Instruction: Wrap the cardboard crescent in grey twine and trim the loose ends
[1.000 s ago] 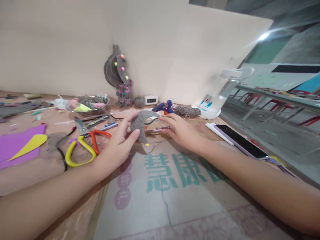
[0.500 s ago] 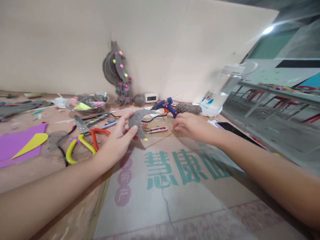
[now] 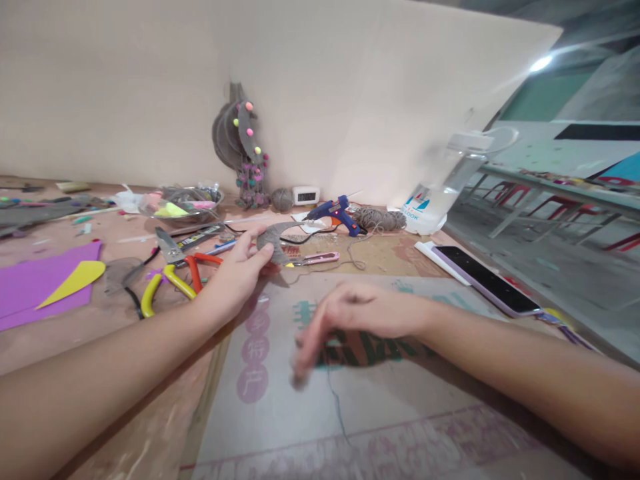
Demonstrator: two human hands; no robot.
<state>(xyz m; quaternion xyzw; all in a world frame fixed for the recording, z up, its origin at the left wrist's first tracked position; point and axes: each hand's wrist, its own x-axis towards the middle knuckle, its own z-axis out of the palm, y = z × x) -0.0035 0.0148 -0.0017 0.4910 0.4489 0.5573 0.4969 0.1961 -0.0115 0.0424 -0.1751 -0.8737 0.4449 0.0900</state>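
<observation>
My left hand (image 3: pixel 243 263) pinches a crescent wrapped in grey yarn (image 3: pixel 271 241) between thumb and fingers, with the curved tip pointing right. A loose strand of grey yarn (image 3: pixel 354 257) trails from near the crescent toward the yarn bundle (image 3: pixel 380 218) at the back. My right hand (image 3: pixel 345 317) hangs over the printed cardboard (image 3: pixel 280 427), its fingers stretched down and to the left, blurred at the tips. Nothing shows in it. Just right of the crescent lie pink-handled thread snips (image 3: pixel 323 258), and behind them a blue glue gun (image 3: pixel 337 215).
Pliers with yellow handles (image 3: pixel 153 293), scissors (image 3: pixel 173 248) and purple sheets (image 3: pixel 55 287) lie on the left. A bowl of craft bits (image 3: pixel 183 203), a small clock (image 3: pixel 306 195) and a decorated grey hanging (image 3: pixel 235 137) are behind. On the right are a bottle (image 3: pixel 430 207) and a phone (image 3: pixel 487 279).
My right hand has moved down and toward me from beside the glue gun, uncovering the yarn strand and the phone. My left hand still holds the crescent in nearly the same place.
</observation>
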